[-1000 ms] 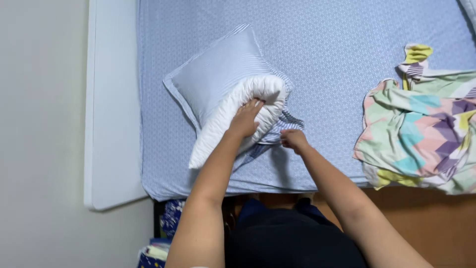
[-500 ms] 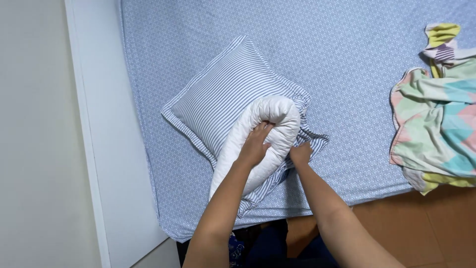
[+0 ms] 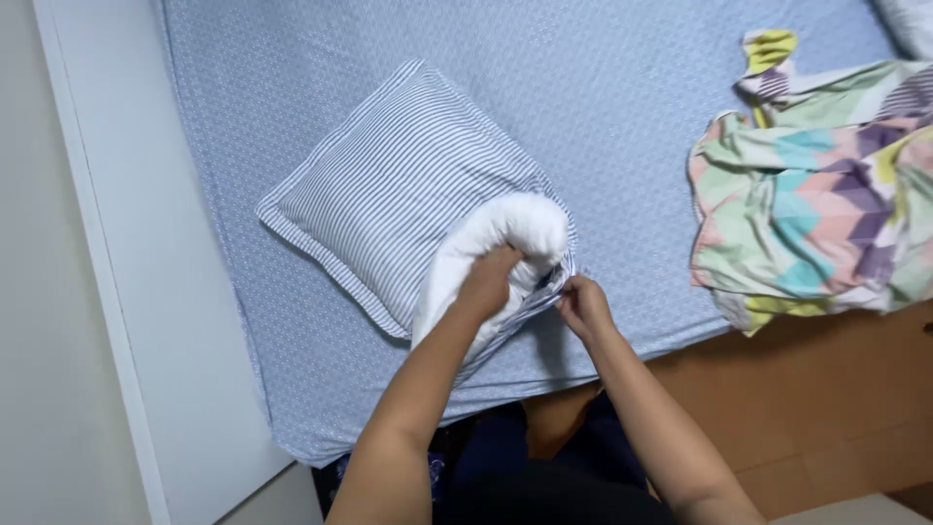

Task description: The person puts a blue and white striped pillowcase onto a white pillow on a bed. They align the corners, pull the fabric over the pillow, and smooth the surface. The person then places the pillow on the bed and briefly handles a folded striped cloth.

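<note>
A white pillow (image 3: 491, 255) sits in the middle of the frame, part way inside a striped pillowcase (image 3: 389, 190). The pillow's long side runs from the lower left up to the upper right. The white end that sticks out is curved like a hump. It points down toward the person at the bottom of the frame.

The left hand (image 3: 489, 279) is right on the white pillow, fingers curled and pressed into the soft part, gripping it. The right hand (image 3: 581, 306) is just beside it, a bit lower and to the right. It pinches the open edge of the pillowcase between thumb and fingers. So the left hand is the nearer one to the pillow, and the right hand is at the opening. The rest of the pillow and case lie up and to the left of both hands.

All of this rests on a blue bed sheet (image 3: 632, 97). A colourful blanket (image 3: 816, 214) lies bunched at the right of the frame, well apart from the hands. A white bed frame (image 3: 146, 292) runs down the left side
</note>
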